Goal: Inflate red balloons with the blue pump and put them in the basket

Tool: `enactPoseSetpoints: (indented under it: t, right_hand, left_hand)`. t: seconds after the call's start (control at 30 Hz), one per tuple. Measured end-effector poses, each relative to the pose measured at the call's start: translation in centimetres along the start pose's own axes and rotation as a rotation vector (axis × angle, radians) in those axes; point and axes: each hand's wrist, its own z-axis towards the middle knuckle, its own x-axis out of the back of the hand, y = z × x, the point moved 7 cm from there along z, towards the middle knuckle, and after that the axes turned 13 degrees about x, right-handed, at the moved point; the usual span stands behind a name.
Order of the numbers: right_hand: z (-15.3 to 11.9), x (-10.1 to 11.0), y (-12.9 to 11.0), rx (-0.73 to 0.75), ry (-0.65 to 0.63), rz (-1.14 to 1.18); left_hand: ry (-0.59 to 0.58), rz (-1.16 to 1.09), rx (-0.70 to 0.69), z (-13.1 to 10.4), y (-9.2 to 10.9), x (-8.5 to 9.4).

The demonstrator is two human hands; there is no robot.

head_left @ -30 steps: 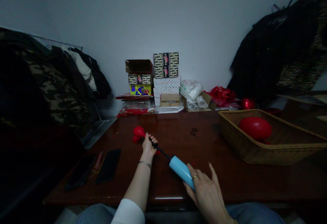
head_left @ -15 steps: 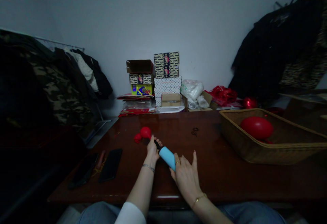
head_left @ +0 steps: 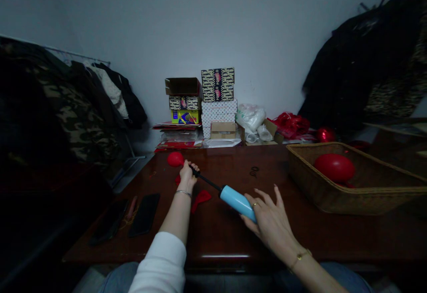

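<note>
A balloon pump with a light-blue barrel [head_left: 238, 202] stretches slantwise over the table, its thin black rod drawn out between my hands. My left hand [head_left: 187, 172] is closed round the black end of the pump, where the neck of a small, partly filled red balloon [head_left: 175, 159] sits. My right hand [head_left: 268, 217] grips the near end of the barrel between thumb and fingers, with the other fingers raised. Beneath my left wrist and beside it lie limp red balloons [head_left: 201, 198] on the brown table [head_left: 220, 239]; my forearm partly hides them.
On the right stands a wicker basket [head_left: 350, 199] with an inflated red balloon [head_left: 334, 167] inside. Two dark phones [head_left: 144, 215] lie at the left. Small black bands [head_left: 254, 171] rest mid-table. Stacked boxes [head_left: 218, 115] and a plastic bag [head_left: 251, 117] line the back.
My hands have moved apart, pulling the pump's black rod out of the barrel. The left went up and left with the balloon, the right went rightward. Another limp red balloon now shows.
</note>
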Motion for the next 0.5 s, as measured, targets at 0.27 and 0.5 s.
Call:
enactPoseSetpoints:
  t: [0.27,0.5]
  right_hand:
    - [0.7,0.5,-0.7,-0.062,0.007,-0.020]
    - [2.7,-1.3,-1.9,-0.115,-0.044,-0.024]
  left_hand:
    - [-0.031,0.012,0.041,-0.8,-1.6,-1.5]
    - [-0.030,0.042,0.121,-2.4,-6.2,-1.0]
